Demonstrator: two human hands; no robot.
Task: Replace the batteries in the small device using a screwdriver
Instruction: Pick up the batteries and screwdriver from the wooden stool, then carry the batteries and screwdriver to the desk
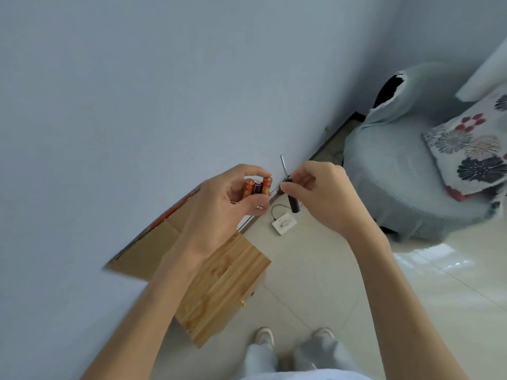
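Three batteries [256, 187] are clasped upright in the left hand [219, 207]. The screwdriver [288, 185] is pinched in the right hand [321, 193], shaft pointing far. The white cover [284, 223] lies below on the floor, nearer the right hand.

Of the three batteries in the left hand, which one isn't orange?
The middle battery: dark purple-blue, flanked by two orange batteries in the left hand.

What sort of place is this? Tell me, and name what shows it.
Probably a room in a home: glossy tiled floor, a covered armchair with a floral cushion, and a small wooden cabinet by the wall.
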